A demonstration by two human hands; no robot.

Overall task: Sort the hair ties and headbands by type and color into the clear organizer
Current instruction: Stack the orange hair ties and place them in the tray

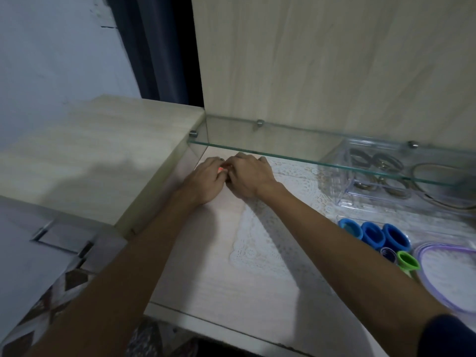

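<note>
Pinching small pink tie [220, 169], unlabelled

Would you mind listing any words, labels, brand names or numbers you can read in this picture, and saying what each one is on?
None: no readable text shows in this view.
The clear organizer, seen through the glass shelf, shows no label.
The blue hair ties and the purple headband are plain.
A small dark round thing beside the green hair tie bears pale marks, too blurred to read.
</note>
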